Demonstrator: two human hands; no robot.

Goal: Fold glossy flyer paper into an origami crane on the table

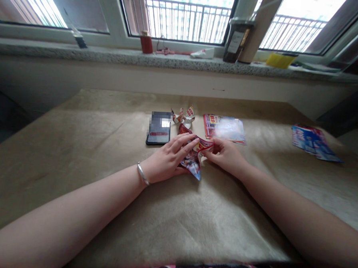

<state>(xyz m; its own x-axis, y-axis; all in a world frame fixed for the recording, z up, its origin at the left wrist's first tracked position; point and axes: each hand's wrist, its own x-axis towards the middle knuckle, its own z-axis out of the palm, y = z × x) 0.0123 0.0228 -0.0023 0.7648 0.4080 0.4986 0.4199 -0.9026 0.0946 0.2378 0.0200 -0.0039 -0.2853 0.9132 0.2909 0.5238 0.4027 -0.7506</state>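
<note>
A colourful printed paper [192, 160], partly folded, lies on the table in front of me. My left hand [174, 153] rests flat across it with the fingers stretched out, a silver bangle on its wrist. At the paper's right side, my right hand [222, 154] pinches a raised, curled corner between thumb and fingers. Just beyond the paper stands a folded paper shape [184, 116] with pointed tips. The paper's left part is hidden under my left hand.
A phone [159, 129] lies left of the folded shape. Right of it is a stack of printed leaflets [225, 128]; more blue leaflets [315, 143] lie far right. Behind the table [76, 144], a stone windowsill [111, 58] carries a red container [146, 43] and a dark jar [236, 41].
</note>
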